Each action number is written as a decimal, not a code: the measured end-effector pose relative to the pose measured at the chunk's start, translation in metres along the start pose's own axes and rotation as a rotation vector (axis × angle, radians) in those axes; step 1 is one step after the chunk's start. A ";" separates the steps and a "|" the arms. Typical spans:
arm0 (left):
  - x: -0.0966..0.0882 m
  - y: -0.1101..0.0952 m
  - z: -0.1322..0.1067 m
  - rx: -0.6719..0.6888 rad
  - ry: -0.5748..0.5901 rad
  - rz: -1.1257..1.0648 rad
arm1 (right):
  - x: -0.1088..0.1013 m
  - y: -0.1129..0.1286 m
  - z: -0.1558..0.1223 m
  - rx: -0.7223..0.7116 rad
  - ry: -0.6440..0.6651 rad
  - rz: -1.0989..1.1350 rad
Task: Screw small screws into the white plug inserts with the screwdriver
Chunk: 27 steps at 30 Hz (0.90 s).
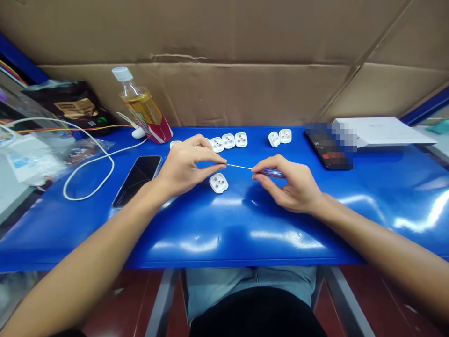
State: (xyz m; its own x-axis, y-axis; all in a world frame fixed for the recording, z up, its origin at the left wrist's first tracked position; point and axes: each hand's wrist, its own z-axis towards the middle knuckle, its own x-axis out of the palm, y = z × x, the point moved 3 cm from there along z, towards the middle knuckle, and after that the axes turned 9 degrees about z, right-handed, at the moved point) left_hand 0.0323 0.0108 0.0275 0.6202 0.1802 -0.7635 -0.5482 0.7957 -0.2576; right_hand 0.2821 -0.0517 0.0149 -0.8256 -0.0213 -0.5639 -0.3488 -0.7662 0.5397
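My right hand [289,182] is closed around the handle of a slim screwdriver [271,173], its thin metal shaft pointing left. The shaft's end meets the pinched thumb and fingertips of my left hand [187,166]; whether a small part sits between them I cannot make out. Just below those fingertips, a white square plug piece [218,183] with brass-coloured metal contacts lies on the blue table [224,234]. Behind my left hand stands a row of similar white pieces [228,141], partly hidden by it. Two more white pieces [285,136] lie together farther right.
A phone [137,180] lies beside my left forearm, near a white cable [87,135] and a drink bottle [145,110]. A second phone [328,150] and a white box [382,131] are at the back right. Brown cardboard [245,89] rises behind the table.
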 end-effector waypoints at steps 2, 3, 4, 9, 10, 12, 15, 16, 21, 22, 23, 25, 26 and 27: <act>-0.001 0.000 0.000 -0.027 0.008 -0.057 | -0.001 0.001 0.000 -0.016 0.009 -0.010; -0.001 0.000 0.000 -0.037 0.022 -0.092 | -0.001 0.001 0.000 -0.021 0.008 -0.008; -0.001 -0.001 0.000 -0.044 0.036 -0.131 | -0.002 0.002 0.001 -0.026 0.004 -0.003; 0.000 -0.003 0.001 -0.053 0.038 -0.317 | -0.006 0.005 0.000 -0.062 -0.004 0.018; 0.000 -0.004 0.001 -0.059 0.032 -0.340 | -0.007 0.006 0.000 -0.064 -0.003 0.026; 0.000 -0.004 0.001 -0.079 0.027 -0.370 | -0.007 0.006 -0.001 -0.062 -0.004 0.042; 0.000 -0.004 0.000 -0.108 0.033 -0.390 | -0.007 0.006 -0.003 -0.057 -0.012 0.052; 0.000 -0.004 0.000 -0.112 0.033 -0.398 | -0.007 0.006 -0.003 -0.056 -0.018 0.050; 0.000 -0.003 -0.001 -0.112 0.066 -0.411 | -0.007 0.005 -0.002 -0.057 -0.044 0.035; 0.000 -0.003 0.000 -0.107 0.076 -0.402 | -0.007 0.004 -0.002 -0.056 -0.049 0.034; 0.000 -0.003 0.000 -0.103 0.086 -0.390 | -0.008 0.004 -0.002 -0.055 -0.056 0.035; -0.001 -0.004 0.001 -0.103 0.097 -0.367 | -0.008 0.003 -0.003 -0.052 -0.070 0.043; -0.002 -0.004 0.001 -0.106 0.101 -0.362 | -0.009 0.003 -0.003 -0.049 -0.076 0.050; -0.002 -0.004 0.001 -0.109 0.104 -0.360 | -0.009 0.003 -0.003 -0.045 -0.082 0.058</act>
State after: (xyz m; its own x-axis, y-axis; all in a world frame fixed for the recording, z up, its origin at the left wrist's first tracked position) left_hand 0.0339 0.0078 0.0305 0.7267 -0.1637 -0.6672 -0.3657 0.7299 -0.5775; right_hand 0.2897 -0.0554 0.0197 -0.8777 -0.0151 -0.4789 -0.2809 -0.7936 0.5398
